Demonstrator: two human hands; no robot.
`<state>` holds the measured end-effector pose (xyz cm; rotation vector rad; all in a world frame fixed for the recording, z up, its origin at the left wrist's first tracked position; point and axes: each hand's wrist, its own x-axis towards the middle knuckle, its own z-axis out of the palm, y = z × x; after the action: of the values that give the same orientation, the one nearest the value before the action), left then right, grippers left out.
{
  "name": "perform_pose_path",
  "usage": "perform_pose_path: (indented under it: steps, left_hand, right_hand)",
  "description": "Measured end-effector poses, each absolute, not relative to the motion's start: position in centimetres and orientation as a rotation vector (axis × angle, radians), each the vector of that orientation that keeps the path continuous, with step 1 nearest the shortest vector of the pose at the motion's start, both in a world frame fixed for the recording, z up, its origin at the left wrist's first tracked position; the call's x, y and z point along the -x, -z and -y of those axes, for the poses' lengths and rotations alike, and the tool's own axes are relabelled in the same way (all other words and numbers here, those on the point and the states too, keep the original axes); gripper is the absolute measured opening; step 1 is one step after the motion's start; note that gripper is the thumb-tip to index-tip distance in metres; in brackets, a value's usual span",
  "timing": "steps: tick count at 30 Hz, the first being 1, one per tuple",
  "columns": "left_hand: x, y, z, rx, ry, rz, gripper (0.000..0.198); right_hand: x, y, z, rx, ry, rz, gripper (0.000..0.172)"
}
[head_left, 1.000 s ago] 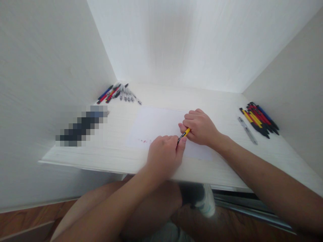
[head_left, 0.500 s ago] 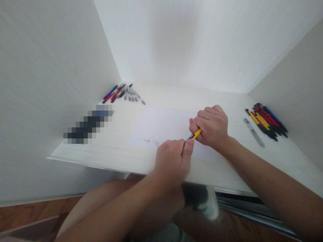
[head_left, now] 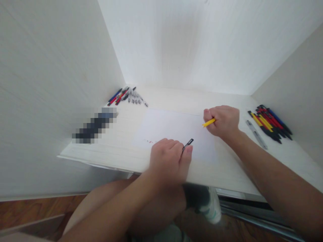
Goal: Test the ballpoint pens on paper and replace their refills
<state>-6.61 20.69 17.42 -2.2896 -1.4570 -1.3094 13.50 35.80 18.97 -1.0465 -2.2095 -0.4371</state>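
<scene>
My left hand (head_left: 170, 159) is closed on a black pen part with a clip (head_left: 188, 144), whose end juts out between thumb and forefinger. Most of that part is hidden in the fist. To the right and farther up, my right hand (head_left: 223, 119) is closed round a yellow pen barrel (head_left: 209, 123), its end pointing left and downward. The two pieces are apart. Beneath the hands lies a sheet of white paper (head_left: 164, 124) with small red and dark marks near its lower left edge.
Assembled-looking yellow, red and blue pens (head_left: 272, 122) lie piled by the right wall, with a clear pen (head_left: 256, 134) beside them. Several clear pen pieces (head_left: 136, 97) and coloured pens (head_left: 118, 96) rest at the back left. A pixelated dark object (head_left: 94, 127) lies at left.
The yellow barrel and the black clip part, joined or touching before, are now separated. My right hand has moved right with the barrel; my left hand has shifted slightly left.
</scene>
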Motion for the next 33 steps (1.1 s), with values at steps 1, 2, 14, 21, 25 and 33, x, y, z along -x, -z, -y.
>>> perform_pose_path:
  steps: [1, 2, 14, 21, 25, 33]
  left_hand:
    - [6.9, -17.7, -20.6, 2.298, 1.314, 1.453, 0.044]
    - [7.1, -18.0, -20.5, 2.318, 1.301, 1.459, 0.044]
    - [7.5, -16.0, -21.9, 2.617, 0.693, 1.803, 0.037]
    - [7.7, -15.6, -22.3, 2.670, 0.671, 1.785, 0.022]
    - [7.6, -15.5, -22.3, 2.680, 0.667, 1.816, 0.018]
    - [7.8, -15.5, -22.1, 2.676, 0.812, 1.888, 0.024]
  right_hand:
    - [-14.0, -19.0, -36.3, 1.120, 0.440, 2.153, 0.047]
    - [-14.4, -19.0, -36.8, 1.166, 0.426, 2.125, 0.047]
    - [-13.0, -17.4, -36.5, 1.103, 0.275, 2.276, 0.047]
    - [-13.3, -17.9, -36.6, 1.115, 0.198, 2.240, 0.047]
    - [-13.2, -18.0, -36.6, 1.108, 0.148, 2.248, 0.048]
    - [-13.3, -18.1, -36.5, 0.947, -0.136, 2.075, 0.058]
